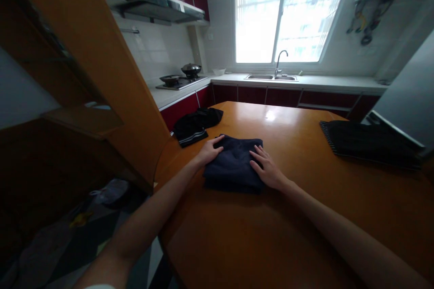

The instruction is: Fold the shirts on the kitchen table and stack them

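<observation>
A folded dark blue cloth (233, 165) lies on the orange wooden table (291, 216) in front of me. My left hand (209, 150) rests flat on the cloth's left edge with its fingers stretched out. On the cloth's right side my right hand (267, 168) lies flat, fingers spread. Neither hand grips anything.
A crumpled black garment with striped trim (195, 126) lies at the table's far left edge. A dark striped fabric (368, 143) lies at the table's right. Behind are a counter with a stove and pans (179, 80), a sink with tap (276, 76), and a window. A wooden partition (101, 72) stands left.
</observation>
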### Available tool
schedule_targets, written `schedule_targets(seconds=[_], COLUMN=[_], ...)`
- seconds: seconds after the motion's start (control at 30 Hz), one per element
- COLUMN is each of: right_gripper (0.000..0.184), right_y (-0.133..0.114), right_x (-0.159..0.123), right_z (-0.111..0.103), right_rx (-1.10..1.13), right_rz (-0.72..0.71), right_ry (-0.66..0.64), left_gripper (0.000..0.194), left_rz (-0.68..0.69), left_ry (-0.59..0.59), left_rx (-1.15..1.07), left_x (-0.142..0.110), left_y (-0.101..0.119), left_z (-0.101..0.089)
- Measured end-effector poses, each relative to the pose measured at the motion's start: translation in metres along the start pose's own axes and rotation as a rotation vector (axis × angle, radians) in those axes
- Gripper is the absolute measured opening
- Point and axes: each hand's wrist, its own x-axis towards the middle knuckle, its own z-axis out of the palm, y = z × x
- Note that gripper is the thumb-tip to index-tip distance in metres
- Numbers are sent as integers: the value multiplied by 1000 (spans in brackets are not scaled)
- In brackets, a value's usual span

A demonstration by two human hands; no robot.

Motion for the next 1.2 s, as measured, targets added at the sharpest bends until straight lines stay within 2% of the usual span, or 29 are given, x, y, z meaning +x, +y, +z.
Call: schedule_targets(seconds=[0.13,0.27,0.37,0.5,0.63,0.73,0.83,0.97,1.2], right_gripper=[62,58,57,74,77,79,85,94,88], right_y=[-2,-6,-11,-15,-14,-17,-19,-18,-20], right_x=[1,-4,-23,-55,-62,-59,-59,-68,-77], right_z=[7,2,-8,-11,-1,3,3,2,-9], right_rx=[-119,-100,-22,-87,-139,-132,-134,-185,-329], right_rz=[13,-2,-116,-273,-257,-241,-233,-235,-278], right_ry=[-85,-38,-34,-108,-88,-98,-108,-101,-140], left_gripper=[62,62,63,63,68,72,68,62,48], left_rz=[-39,-21,-19,-37,-5,54,76,70,91], left_ry=[-28,-25,-32,-21,-40,-18,12,-32,2], left_rx=[17,21,19,-9,-21,81,180,194,202], left_x=[-10,-14,-13,-13,-24,-38,-47,-48,-52], left_y=[-17,-22,-22,-21,-24,-28,-33,-37,-38], left_z=[6,9,8,6,1,0,1,1,5])
